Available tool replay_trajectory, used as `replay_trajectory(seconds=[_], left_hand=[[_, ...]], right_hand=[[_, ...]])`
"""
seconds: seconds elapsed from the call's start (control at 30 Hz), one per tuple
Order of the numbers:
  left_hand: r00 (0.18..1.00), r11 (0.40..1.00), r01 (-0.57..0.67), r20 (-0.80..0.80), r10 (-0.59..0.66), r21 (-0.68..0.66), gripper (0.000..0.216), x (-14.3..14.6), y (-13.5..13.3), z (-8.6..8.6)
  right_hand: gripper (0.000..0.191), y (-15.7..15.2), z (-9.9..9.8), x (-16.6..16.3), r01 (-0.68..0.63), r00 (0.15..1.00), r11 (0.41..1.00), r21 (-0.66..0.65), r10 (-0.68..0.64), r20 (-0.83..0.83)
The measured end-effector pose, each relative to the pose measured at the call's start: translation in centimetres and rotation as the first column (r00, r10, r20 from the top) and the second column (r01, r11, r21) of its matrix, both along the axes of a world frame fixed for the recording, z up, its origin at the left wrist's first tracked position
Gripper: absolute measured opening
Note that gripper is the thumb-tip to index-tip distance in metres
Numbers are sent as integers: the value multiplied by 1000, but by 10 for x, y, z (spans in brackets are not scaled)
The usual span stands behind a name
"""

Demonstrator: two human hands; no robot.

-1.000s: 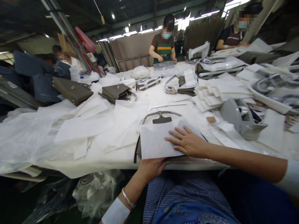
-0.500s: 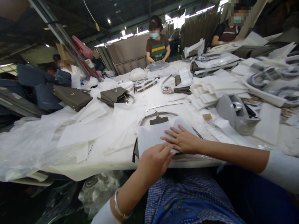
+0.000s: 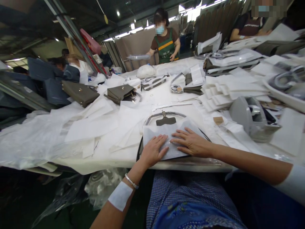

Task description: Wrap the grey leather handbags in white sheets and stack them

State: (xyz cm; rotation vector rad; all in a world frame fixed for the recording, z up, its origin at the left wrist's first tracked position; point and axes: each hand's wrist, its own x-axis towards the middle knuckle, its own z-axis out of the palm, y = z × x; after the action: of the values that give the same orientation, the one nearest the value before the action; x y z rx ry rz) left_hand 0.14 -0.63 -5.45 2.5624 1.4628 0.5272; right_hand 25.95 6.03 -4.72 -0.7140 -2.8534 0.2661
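Observation:
My left hand [image 3: 152, 150] lies flat with fingers stretched out on a white tissue sheet [image 3: 164, 135] near the table's front edge. My right hand [image 3: 189, 142] rests flat on the same sheet, just to the right. The sheet covers a dark grey handbag [image 3: 166, 121] whose tab and curved strap stick out beyond the paper. Neither hand grips anything.
Loose white tissue sheets [image 3: 95, 124] cover the table. Olive handbags [image 3: 120, 93] lie further back, a grey tape dispenser [image 3: 250, 119] stands to the right beside stacked white sheets [image 3: 226, 92]. A person in a green apron [image 3: 165, 43] works at the far end; other people sit left and right.
My left hand came up from below the table's edge and now lies flat on the tissue sheet beside my right hand. The person at the far end lifted a clear bag to the left.

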Motion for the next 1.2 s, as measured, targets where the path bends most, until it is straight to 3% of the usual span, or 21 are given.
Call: replay_trajectory(seconds=[0.57,0.83,1.03,1.2], left_hand=[[1000,1000,23,-17,-22,9,46,0,-2,2],[987,1000,28,-155,-28,-4,46,1,0,6],[974,993,85,-204,-101,-86,65,-10,2,13],[978,994,71,-193,-85,-78,70,-16,4,9]], right_hand=[[38,-3,7,0,-96,995,994,45,95,38],[49,-1,-8,-3,-15,999,996,85,12,44],[60,7,-1,8,-97,994,987,128,90,61],[63,-7,-8,13,32,999,984,175,-33,3]])
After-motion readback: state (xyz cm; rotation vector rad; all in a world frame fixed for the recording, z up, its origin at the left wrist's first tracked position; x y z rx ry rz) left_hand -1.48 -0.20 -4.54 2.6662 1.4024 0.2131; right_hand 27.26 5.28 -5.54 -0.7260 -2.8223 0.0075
